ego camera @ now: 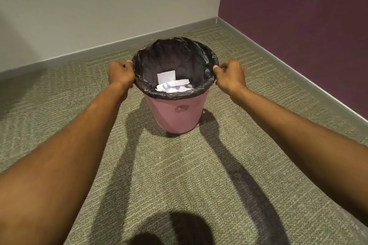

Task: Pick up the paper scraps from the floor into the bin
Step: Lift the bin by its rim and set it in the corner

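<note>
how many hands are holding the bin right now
2. The left hand grips the rim of the bin on its left side; the right hand grips the rim opposite, on its right side. Neither is hidden.

Both bare arms are reaching forward, forearms converging; left hand [120,74] is gripping the bin [177,115] rim at 9 o'clock, fingers curled; right hand [231,75] is gripping it at 3 o'clock, thumb tip showing.

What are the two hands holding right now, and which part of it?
Both grip the pink bin by its lined rim: left hand on its left side, right hand opposite.
</note>
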